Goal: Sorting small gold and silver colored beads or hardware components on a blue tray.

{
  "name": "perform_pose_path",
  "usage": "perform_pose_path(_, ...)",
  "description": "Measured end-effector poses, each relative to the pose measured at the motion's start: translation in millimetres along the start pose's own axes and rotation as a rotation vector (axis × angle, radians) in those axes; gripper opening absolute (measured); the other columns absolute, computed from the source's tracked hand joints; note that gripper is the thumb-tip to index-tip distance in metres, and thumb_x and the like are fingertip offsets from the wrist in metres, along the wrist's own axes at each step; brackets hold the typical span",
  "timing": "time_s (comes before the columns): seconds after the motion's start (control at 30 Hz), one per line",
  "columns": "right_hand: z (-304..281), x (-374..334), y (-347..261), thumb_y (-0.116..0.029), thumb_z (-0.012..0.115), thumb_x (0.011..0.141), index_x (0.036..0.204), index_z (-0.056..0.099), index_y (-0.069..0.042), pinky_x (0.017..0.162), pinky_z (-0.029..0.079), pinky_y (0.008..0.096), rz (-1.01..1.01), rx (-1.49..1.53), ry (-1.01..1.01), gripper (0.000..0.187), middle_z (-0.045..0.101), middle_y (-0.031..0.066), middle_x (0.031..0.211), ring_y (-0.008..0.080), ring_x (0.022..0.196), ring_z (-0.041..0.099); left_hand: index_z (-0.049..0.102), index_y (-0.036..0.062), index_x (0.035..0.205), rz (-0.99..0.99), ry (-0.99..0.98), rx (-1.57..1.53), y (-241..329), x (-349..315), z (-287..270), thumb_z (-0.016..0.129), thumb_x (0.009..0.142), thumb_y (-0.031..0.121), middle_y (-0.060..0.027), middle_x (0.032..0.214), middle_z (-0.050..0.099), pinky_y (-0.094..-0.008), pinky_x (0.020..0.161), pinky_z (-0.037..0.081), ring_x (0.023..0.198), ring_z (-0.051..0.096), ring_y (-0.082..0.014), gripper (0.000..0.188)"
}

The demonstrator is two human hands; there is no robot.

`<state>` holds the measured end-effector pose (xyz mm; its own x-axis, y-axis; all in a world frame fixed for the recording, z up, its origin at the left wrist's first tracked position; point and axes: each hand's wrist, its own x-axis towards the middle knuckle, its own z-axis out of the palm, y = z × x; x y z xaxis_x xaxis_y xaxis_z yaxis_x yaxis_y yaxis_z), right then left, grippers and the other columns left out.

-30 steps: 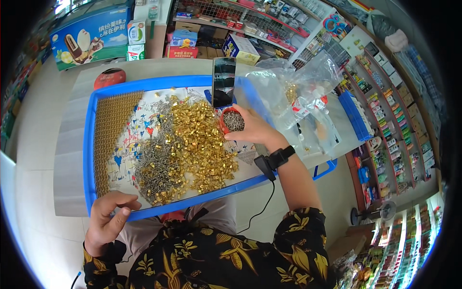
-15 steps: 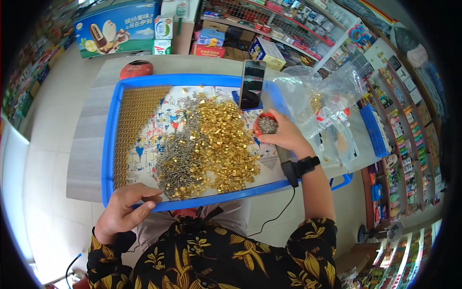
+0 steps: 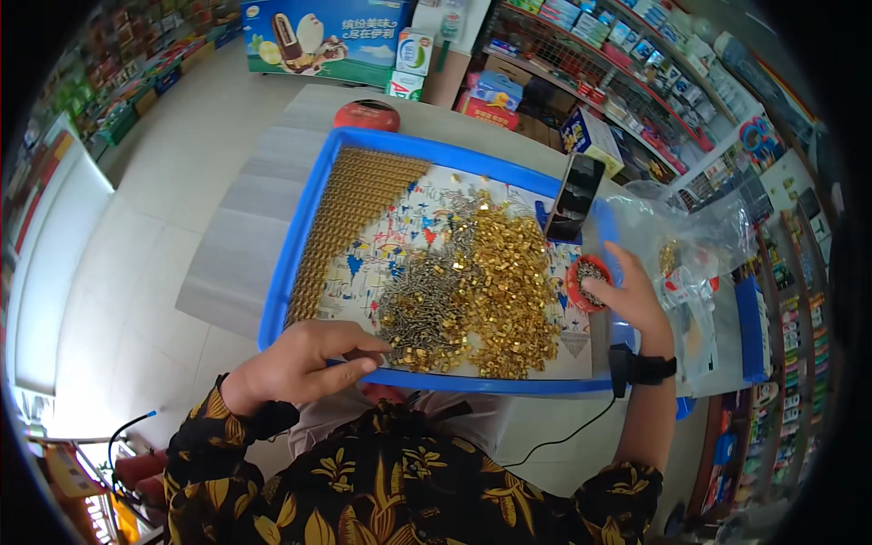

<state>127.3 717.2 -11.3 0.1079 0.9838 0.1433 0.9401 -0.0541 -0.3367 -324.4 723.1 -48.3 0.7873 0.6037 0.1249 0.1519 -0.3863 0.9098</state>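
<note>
A blue tray (image 3: 300, 238) holds a heap of small silver-grey metal pieces (image 3: 418, 304), perhaps screws, beside a heap of small gold-coloured metal pieces (image 3: 509, 291). My left hand (image 3: 309, 361) is over the near left edge, its index finger stretched to the silver heap's edge and the thumb apart below; nothing shows in it. At the tray's right end sits a small red cup (image 3: 574, 289) with silver pieces inside. My right hand (image 3: 638, 295) is beside it, open, thumb over the cup's mouth and fingers extended past its far right side.
Rows of brass-coloured pieces (image 3: 363, 195) fill the tray's left side. A phone (image 3: 576, 195) stands at the back right. A red round container (image 3: 367, 115) is behind the tray. Clear plastic bags (image 3: 708, 227) lie to the right. A cable (image 3: 572, 436) hangs from my right wrist.
The whole view has shifted, so the tray appears farther right and tilted. My right hand's fingers have opened from around the red cup, and its thumb now lies over the cup's mouth.
</note>
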Motion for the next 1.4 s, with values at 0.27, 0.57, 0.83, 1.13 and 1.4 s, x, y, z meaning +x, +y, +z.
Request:
perform_pose_path(0.27, -11.5, 27.5, -94.0, -0.020, 0.057, 0.092, 0.123, 0.054, -0.001, 0.080, 0.046, 0.0257, -0.095, 0.779, 0.030, 0.036, 0.063, 0.0095, 0.112, 0.0144, 0.100, 0.060, 0.057, -0.0028, 0.115, 0.104, 0.018, -0.029, 22.2, -1.7, -25.3, 0.054, 0.092, 0.007, -0.0121, 0.097, 0.065, -0.0297, 0.076, 0.049, 0.087, 0.063, -0.0209, 0.026)
perform_pose_path(0.57, 31.7, 68.7, -112.5, -0.020, 0.055, 0.094, 0.114, 0.060, -0.002, 0.069, 0.046, 0.0211, -0.080, 1.306, -0.041, 0.027, 0.066, 0.0050, 0.096, 0.0080, 0.080, 0.059, 0.050, 0.0023, 0.125, -0.165, 0.235, -0.480, 56.3, 38.6, -31.6, 0.049, 0.097, 0.018, -0.0085, 0.099, 0.063, -0.0279, 0.072, 0.051, 0.082, 0.062, -0.0149, 0.032)
perform_pose_path(0.83, 52.7, 64.5, -105.8, -0.021, 0.057, 0.093, 0.110, 0.062, -0.003, 0.063, 0.044, 0.0200, -0.054, 1.465, 0.074, 0.026, 0.065, 0.0034, 0.087, 0.0074, 0.072, 0.056, 0.054, 0.0047, 0.119, 0.014, 0.473, -0.702, 29.3, 103.0, -35.9, 0.046, 0.098, 0.025, -0.0062, 0.096, 0.062, -0.0235, 0.067, 0.047, 0.077, 0.058, -0.0110, 0.030)
perform_pose_path(1.13, 57.6, 61.4, -101.1, -0.024, 0.056, 0.094, 0.110, 0.061, -0.002, 0.059, 0.042, 0.0195, -0.034, 1.635, 0.067, 0.028, 0.062, 0.0018, 0.082, 0.0067, 0.067, 0.051, 0.055, 0.0035, 0.113, 0.150, 0.456, -0.923, 19.5, 152.9, -27.5, 0.043, 0.098, 0.029, -0.0034, 0.091, 0.060, -0.0260, 0.070, 0.045, 0.077, 0.056, -0.0111, 0.032)
perform_pose_path(1.4, 59.8, 60.1, -106.4, -0.027, 0.055, 0.095, 0.114, 0.059, -0.004, 0.055, 0.041, 0.0172, 0.091, 1.877, 0.077, 0.030, 0.057, -0.0020, 0.075, 0.0044, 0.064, 0.049, 0.055, 0.0046, 0.110, 0.051, 0.523, -0.993, 13.4, 157.5, -23.0, 0.042, 0.098, 0.029, -0.0024, 0.087, 0.060, -0.0250, 0.067, 0.045, 0.075, 0.056, -0.0105, 0.030)
